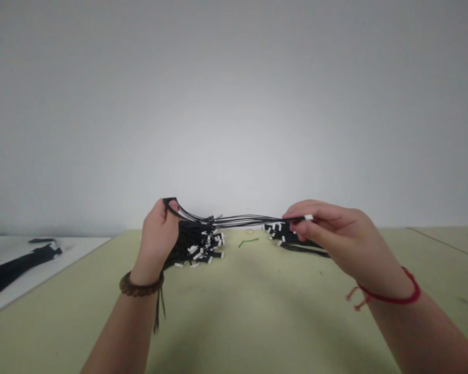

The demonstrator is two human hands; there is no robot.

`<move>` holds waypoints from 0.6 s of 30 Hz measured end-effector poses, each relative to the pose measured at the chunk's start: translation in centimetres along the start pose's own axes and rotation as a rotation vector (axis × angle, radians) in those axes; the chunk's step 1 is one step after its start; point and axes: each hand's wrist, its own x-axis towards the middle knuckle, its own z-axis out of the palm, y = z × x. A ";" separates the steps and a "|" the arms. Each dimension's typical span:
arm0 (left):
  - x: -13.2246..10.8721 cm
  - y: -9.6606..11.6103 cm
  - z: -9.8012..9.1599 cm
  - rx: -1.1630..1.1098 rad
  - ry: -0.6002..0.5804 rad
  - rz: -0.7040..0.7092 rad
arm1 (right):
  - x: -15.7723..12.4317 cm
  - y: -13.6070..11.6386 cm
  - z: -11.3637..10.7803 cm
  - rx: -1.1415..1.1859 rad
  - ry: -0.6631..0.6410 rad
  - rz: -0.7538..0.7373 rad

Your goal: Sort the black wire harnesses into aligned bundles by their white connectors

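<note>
The black cable [245, 222] is held up above the far part of the bench [257, 317], stretched crosswise between the two hands. Its thin, separate strands sag slightly near the left end, and a white tip [309, 217] shows at the right end. The fingers of the left hand [158, 241] grasp one end of it between thumb and curled fingers; those of the right hand [341, 239] pinch the other, with the white tip sticking out.

Below, toward the bench's far edge, a pile of black cables with white connectors [193, 246] lies beside the left hand, and a smaller pile [292, 240] lies partly hidden behind the right. The gap between them leaves room, with a green strip [248, 242] and a yellowish ring [250, 231] in it. The bench surface runs on between the forearms toward the person. Past its left edge, a white surface [76, 254] carries a black bundle [23, 267]. Beyond the far edge rises a grey wall [234, 104].
</note>
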 end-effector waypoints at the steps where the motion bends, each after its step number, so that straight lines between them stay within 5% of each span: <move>1: 0.0 0.1 0.1 0.035 -0.008 0.014 | -0.3 -0.8 -0.2 0.007 -0.039 -0.088; 4: -0.5 0.8 0.5 0.095 -0.083 0.057 | -1.3 -3.3 -0.2 0.004 -0.536 -0.280; 6: -1.3 1.7 1.3 0.093 -0.179 0.090 | -1.7 -4.2 0.3 -0.036 -0.945 -0.270; 7: -1.9 2.3 1.8 0.084 -0.238 0.110 | -1.7 -4.2 0.6 -0.050 -1.049 -0.230; 9: -3.1 3.5 2.8 0.056 -0.358 0.155 | -1.4 -3.6 1.1 -0.046 -0.975 -0.135; 14: -5.8 5.6 4.6 -0.032 -0.581 0.220 | -0.5 -0.8 1.1 -0.009 -0.484 0.112; 18: -7.3 6.7 4.6 -0.096 -0.720 0.220 | -0.4 -0.4 1.3 -0.105 -0.265 0.151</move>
